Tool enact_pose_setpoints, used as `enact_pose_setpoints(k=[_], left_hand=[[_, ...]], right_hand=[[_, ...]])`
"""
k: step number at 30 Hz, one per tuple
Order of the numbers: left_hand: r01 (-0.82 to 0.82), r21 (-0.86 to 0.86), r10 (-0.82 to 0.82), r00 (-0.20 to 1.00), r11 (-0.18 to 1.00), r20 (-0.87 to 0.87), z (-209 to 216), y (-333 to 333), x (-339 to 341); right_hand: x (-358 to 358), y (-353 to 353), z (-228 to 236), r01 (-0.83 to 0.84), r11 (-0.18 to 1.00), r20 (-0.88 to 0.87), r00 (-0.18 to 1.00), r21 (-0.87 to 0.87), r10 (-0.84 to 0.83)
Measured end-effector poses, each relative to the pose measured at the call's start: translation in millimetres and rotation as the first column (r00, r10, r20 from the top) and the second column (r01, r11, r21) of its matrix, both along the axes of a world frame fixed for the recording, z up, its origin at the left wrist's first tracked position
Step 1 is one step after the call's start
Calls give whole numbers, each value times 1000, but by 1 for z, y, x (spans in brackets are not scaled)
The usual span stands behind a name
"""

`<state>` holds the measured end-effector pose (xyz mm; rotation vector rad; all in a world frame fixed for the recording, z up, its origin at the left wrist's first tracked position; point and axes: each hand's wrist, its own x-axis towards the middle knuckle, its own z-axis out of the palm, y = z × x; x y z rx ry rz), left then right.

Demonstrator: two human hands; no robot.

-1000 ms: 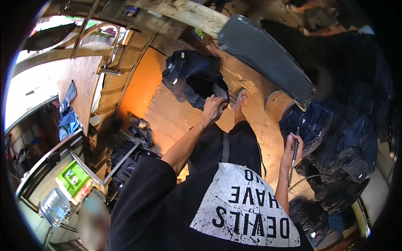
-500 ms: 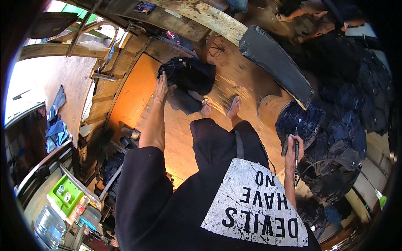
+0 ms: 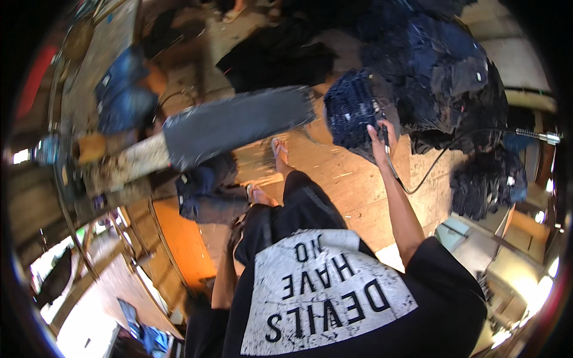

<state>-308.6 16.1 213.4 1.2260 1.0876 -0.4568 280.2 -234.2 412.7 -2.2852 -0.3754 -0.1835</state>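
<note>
My right hand [image 3: 384, 138] is closed round a slim pen-shaped tool [image 3: 382, 113], from whose rear a thin black hose [image 3: 412, 190] loops away to the right. Its front end is against or just over a round stack of folded dark-blue denim [image 3: 349, 107]; I cannot tell whether they touch. Down beside my left leg is my left hand [image 3: 237, 230], in shadow and blurred, its fingers not readable. Dark garments [image 3: 209, 188] lie in front of it on the floor.
A long padded board [image 3: 239, 122] wrapped in dark covering crosses ahead of me. Large heaps of dark denim [image 3: 441, 71] rise at the right, with another pile [image 3: 489, 182] nearer. An orange panel [image 3: 182, 238] stands at the left. My sandalled feet [image 3: 279, 152] are on the wooden floor [image 3: 352, 191].
My view and body have turned to the right. My left hand has let go of the dark garments and dropped beside my leg. The right hand has brought the tool to the denim stack.
</note>
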Motion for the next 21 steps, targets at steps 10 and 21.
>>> enact_pose_setpoints(k=[10, 21], left_hand=[[469, 410, -595, 758, 782, 267, 253, 76, 327], [581, 398, -703, 567, 710, 428, 203, 4, 710]], right_hand=[[187, -18, -92, 64, 974, -156, 983, -219, -100], [139, -14, -63, 75, 995, 80, 994, -73, -69]])
